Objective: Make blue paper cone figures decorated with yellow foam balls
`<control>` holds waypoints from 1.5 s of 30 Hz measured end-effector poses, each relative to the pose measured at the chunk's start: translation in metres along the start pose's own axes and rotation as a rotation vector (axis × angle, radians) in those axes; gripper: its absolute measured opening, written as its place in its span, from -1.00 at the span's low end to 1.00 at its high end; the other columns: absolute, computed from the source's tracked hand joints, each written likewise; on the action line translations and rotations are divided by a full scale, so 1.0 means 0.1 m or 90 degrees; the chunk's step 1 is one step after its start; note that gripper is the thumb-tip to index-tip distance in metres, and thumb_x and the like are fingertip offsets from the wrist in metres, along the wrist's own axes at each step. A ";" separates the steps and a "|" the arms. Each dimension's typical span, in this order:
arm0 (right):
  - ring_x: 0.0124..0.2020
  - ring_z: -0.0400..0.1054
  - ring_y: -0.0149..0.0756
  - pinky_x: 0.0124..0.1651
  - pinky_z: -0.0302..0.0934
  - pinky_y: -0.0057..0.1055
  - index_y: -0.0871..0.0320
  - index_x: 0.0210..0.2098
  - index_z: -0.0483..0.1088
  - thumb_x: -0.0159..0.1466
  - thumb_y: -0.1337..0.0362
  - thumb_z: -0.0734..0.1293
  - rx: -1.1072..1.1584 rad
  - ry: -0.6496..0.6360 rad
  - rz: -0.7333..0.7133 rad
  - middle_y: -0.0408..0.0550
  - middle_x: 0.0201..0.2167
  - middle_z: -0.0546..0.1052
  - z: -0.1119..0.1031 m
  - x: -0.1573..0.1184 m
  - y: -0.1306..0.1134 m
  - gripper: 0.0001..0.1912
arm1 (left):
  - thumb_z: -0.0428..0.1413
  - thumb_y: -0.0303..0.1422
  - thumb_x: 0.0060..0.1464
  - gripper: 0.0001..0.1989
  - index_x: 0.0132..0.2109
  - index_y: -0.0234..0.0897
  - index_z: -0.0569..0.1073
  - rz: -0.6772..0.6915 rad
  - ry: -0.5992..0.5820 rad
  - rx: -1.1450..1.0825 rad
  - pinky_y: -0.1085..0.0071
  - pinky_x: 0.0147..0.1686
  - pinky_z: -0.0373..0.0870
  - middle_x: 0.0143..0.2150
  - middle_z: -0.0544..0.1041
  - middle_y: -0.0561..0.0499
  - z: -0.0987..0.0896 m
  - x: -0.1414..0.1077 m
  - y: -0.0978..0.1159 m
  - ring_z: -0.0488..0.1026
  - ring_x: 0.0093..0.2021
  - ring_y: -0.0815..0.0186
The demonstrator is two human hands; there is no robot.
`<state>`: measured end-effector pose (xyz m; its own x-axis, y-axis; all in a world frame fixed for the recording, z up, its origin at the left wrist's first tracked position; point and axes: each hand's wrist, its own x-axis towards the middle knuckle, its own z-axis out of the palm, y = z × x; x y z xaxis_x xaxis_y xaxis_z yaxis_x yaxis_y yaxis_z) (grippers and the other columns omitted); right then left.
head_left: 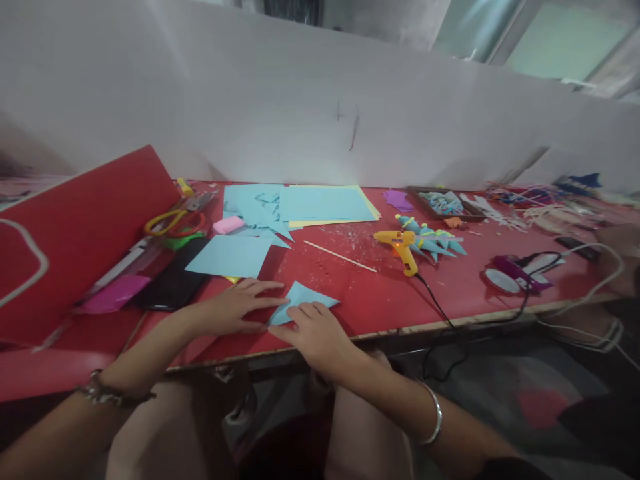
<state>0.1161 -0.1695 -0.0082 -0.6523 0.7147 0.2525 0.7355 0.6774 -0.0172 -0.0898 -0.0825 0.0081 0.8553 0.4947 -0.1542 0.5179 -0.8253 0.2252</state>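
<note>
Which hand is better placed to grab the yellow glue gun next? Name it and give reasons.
Right, I'd judge: the right hand is nearer the yellow glue gun, which lies on that side. The left hand is farther off and would likely have to reach across. Both touch the blue paper.

Wearer's two hands (240, 308) (320, 333), two bracelets (107, 396) (439, 417), one folded blue paper (306, 292), one yellow glue gun (406, 252), one dark tray (464, 217).

On the table (375, 300) before me: paper piece (303, 293), under my left hand (237, 308) and right hand (320, 333). Behind it, stick (340, 256); farther back, sheets (325, 203) near the wall (250, 100). To my right, glue gun (408, 252); tray (463, 218) beyond, farther right. To my left, scissors (185, 211).
</note>
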 end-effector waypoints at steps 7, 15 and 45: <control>-0.16 0.15 -0.24 -0.16 0.09 -0.31 -0.09 -0.04 0.31 0.26 0.30 0.13 0.060 0.006 0.039 -0.05 -0.16 0.36 0.04 -0.05 0.11 -0.69 | 0.01 -0.23 0.06 -0.49 0.17 0.06 0.12 -0.004 0.001 0.007 0.12 0.09 0.03 0.24 0.11 -0.03 -0.04 0.02 0.03 0.08 0.17 0.11; -0.07 0.14 -0.22 -0.07 0.08 -0.28 -0.08 -0.15 0.42 0.24 0.36 0.14 0.095 -0.024 0.139 -0.07 -0.09 0.37 -0.12 -0.21 0.33 -0.68 | 0.02 -0.20 0.06 -0.49 0.17 0.09 0.12 -0.018 -0.006 0.005 0.12 0.04 0.11 0.23 0.13 -0.03 -0.09 0.02 0.06 0.12 0.14 0.09; -0.06 0.21 -0.19 -0.14 0.20 -0.30 0.12 -0.04 0.28 0.13 0.24 0.29 0.136 -0.024 0.301 0.07 -0.10 0.35 -0.23 0.06 0.16 -0.61 | 0.13 -0.13 -0.14 -0.41 0.07 -0.15 0.27 -0.111 0.089 -0.036 0.20 -0.02 0.21 0.09 0.26 -0.10 -0.09 0.13 0.35 0.21 0.05 0.10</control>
<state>0.1283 -0.1583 0.0152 -0.2664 0.9545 0.1338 0.9002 0.2960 -0.3193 -0.0604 -0.1028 0.0228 0.7444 0.6648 -0.0624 0.6552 -0.7091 0.2608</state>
